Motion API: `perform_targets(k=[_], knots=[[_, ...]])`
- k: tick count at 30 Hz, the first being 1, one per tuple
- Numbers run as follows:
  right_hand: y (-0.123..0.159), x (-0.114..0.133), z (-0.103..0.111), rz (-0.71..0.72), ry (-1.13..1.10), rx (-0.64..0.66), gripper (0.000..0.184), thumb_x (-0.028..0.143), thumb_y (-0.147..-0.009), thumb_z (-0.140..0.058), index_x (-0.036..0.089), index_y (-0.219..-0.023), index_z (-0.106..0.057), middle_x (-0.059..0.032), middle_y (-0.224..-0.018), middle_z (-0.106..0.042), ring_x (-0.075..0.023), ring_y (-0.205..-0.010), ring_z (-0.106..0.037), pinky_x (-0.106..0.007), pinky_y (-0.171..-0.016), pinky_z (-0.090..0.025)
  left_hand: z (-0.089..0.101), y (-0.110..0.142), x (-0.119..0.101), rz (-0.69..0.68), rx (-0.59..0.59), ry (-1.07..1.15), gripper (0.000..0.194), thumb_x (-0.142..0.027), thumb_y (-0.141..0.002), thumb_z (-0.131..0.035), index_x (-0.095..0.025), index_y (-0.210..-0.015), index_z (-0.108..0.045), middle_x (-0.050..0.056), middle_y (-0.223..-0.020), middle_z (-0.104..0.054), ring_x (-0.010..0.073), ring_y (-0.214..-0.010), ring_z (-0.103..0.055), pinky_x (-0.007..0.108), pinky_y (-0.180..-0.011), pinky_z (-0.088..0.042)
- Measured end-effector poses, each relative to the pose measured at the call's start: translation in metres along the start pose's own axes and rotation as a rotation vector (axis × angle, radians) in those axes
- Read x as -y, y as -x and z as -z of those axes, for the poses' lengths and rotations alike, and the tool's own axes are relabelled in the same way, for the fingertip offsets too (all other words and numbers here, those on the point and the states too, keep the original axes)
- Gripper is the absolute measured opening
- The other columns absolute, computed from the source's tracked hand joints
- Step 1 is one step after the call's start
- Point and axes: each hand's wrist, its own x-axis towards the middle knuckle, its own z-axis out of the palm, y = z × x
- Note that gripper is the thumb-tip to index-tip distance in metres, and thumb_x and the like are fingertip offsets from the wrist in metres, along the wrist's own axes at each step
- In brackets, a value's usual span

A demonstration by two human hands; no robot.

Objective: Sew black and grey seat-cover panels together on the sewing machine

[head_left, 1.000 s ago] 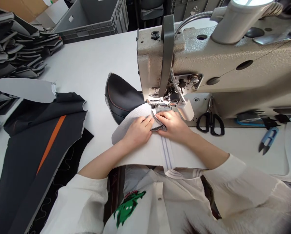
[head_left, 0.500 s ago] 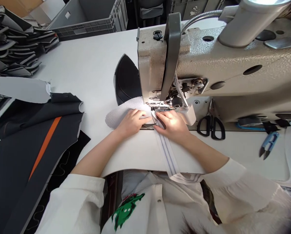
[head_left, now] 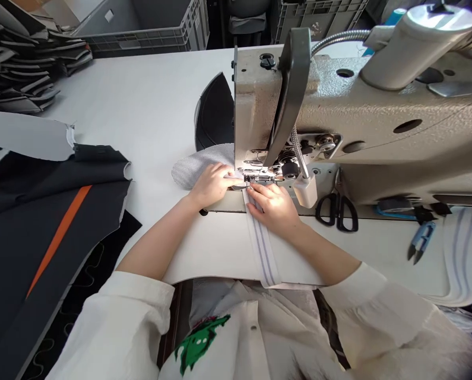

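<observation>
Beside the needle area of the sewing machine (head_left: 255, 100), my left hand (head_left: 211, 186) lies on a padded fabric piece with a grey mesh backing (head_left: 194, 164), its fingers spread and its thumb toward the presser foot (head_left: 252, 178). A black stitched part (head_left: 213, 119) of the work shows behind the mesh, partly hidden by the machine head. My right hand (head_left: 275, 208) pinches a white webbing strip with blue stripes (head_left: 263, 248) just in front of the foot. The strip runs down over the table edge. Under the foot, the seam is hidden.
Black scissors (head_left: 338, 211) and blue thread snips (head_left: 421, 240) lie to the right, near a striped webbing roll (head_left: 463, 253). Dark fabric with an orange stripe (head_left: 59, 240) covers the left side. Stacked cut pieces (head_left: 18, 63) and a grey crate (head_left: 141, 39) stand behind.
The work has turned and slid farther behind the machine head, so less of the black part shows. The left hand has shifted left off the seam edge; the strip now lies straighter.
</observation>
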Motion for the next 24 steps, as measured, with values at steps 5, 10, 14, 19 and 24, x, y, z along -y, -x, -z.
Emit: perform_targets(k=[5,10,14,19,24], knots=[[0.001,-0.001,0.001,0.02,0.013,0.002,0.031,0.028,-0.089,-0.055,0.012,-0.115,-0.065,-0.0075,-0.123,-0.063,-0.0227,-0.092,-0.055,-0.038,-0.079,-0.047,-0.001,0.001,-0.002,-0.005,-0.007,-0.003,0.037,-0.009,-0.089,-0.049,-0.032,-0.107,-0.071,0.003,-0.089,-0.061,0.019,-0.087,-0.049,0.031,-0.073,-0.034],[0.004,-0.001,0.002,0.038,0.007,-0.024,0.03,0.027,-0.088,-0.056,0.013,-0.112,-0.066,-0.0064,-0.121,-0.064,-0.0223,-0.091,-0.055,-0.037,-0.079,-0.047,0.004,0.003,-0.007,0.01,0.019,-0.001,0.042,-0.006,-0.089,-0.044,-0.032,-0.108,-0.071,0.003,-0.093,-0.061,0.0177,-0.087,-0.049,0.029,-0.075,-0.035],[0.005,-0.001,0.003,0.03,0.0,-0.026,0.029,0.027,-0.088,-0.055,0.015,-0.112,-0.066,-0.0065,-0.12,-0.064,-0.0223,-0.094,-0.055,-0.037,-0.08,-0.046,0.005,0.005,-0.009,0.02,0.054,0.013,0.043,-0.006,-0.089,-0.043,-0.033,-0.11,-0.07,0.003,-0.096,-0.062,0.0175,-0.088,-0.05,0.029,-0.077,-0.037],[0.008,0.002,0.01,0.045,-0.051,-0.101,0.026,0.026,-0.089,-0.054,0.017,-0.11,-0.066,-0.0101,-0.122,-0.06,-0.0231,-0.102,-0.053,-0.035,-0.082,-0.045,0.002,0.007,-0.012,0.052,-0.007,0.012,0.036,-0.012,-0.089,-0.047,-0.029,-0.111,-0.069,0.007,-0.116,-0.06,0.0229,-0.11,-0.05,0.036,-0.091,-0.039],[0.013,0.007,0.016,0.017,-0.105,-0.058,0.032,0.034,-0.083,-0.063,0.022,-0.113,-0.066,-0.0111,-0.114,-0.057,-0.0236,-0.098,-0.054,-0.036,-0.082,-0.045,0.001,0.002,-0.017,0.104,-0.007,0.022,0.028,-0.024,-0.089,-0.054,-0.026,-0.114,-0.066,0.006,-0.119,-0.061,0.0233,-0.112,-0.052,0.038,-0.095,-0.041]])
